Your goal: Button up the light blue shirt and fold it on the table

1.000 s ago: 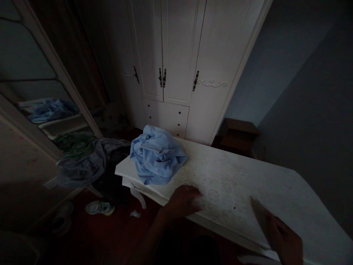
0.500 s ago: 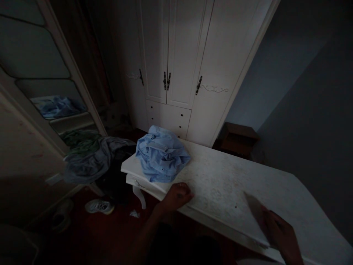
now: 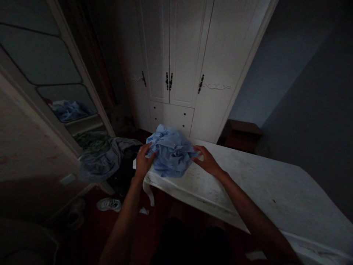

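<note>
A crumpled light blue shirt lies bunched on the left end of a white table. My left hand grips the shirt's left side, fingers curled into the cloth. My right hand presses against the shirt's right side, fingers closed on the fabric. Both arms reach forward from the bottom of the view.
A white wardrobe with dark handles stands behind the table. A heap of grey and green clothes lies left of the table. A mirror leans at the left. Shoes sit on the dark floor. A brown box stands by the wall.
Both hands left the table's near edge and reached forward to the blue shirt, closing on its two sides. The view moved closer to the table's left end.
</note>
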The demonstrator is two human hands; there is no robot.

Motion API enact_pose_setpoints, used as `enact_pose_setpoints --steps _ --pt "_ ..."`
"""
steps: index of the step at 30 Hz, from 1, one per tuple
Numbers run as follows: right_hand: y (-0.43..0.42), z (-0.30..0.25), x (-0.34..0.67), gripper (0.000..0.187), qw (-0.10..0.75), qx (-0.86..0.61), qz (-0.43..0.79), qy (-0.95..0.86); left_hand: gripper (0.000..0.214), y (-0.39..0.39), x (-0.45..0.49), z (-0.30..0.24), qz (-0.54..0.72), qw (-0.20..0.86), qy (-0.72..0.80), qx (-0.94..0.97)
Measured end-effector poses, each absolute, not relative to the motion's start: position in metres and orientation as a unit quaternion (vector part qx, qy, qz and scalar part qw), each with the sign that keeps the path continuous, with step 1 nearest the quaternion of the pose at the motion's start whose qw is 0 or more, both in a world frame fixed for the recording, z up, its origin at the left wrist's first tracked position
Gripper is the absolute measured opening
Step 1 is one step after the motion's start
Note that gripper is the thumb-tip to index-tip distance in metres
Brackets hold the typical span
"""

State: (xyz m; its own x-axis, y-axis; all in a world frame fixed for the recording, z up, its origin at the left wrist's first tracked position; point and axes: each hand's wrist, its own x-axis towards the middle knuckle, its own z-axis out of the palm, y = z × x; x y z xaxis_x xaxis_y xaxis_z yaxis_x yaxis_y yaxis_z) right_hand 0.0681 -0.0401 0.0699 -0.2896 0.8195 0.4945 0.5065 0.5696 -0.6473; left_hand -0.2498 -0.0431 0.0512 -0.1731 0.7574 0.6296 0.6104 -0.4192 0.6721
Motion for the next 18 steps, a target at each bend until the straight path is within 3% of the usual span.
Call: enact_pose_setpoints --steps 4,8,11,18 --pt "0.003 0.071 0.020 0.057 0.312 -0.461 0.078 -0.827 0.029 -0.002 -0.257 0.047 0.440 0.066 0.612 0.653" --pt "0.018 0.070 0.000 0.030 0.253 -0.527 0.086 -0.806 0.015 0.015 -0.249 0.040 0.403 0.093 0.614 0.673" --pt "0.017 0.076 0.003 0.016 0.268 -0.537 0.098 -0.794 0.020 0.015 -0.245 0.037 0.415 0.095 0.602 0.676" --pt "-0.006 0.130 0.047 0.025 0.450 -0.482 0.117 -0.743 0.029 0.002 -0.217 0.065 0.532 0.011 0.562 0.633"
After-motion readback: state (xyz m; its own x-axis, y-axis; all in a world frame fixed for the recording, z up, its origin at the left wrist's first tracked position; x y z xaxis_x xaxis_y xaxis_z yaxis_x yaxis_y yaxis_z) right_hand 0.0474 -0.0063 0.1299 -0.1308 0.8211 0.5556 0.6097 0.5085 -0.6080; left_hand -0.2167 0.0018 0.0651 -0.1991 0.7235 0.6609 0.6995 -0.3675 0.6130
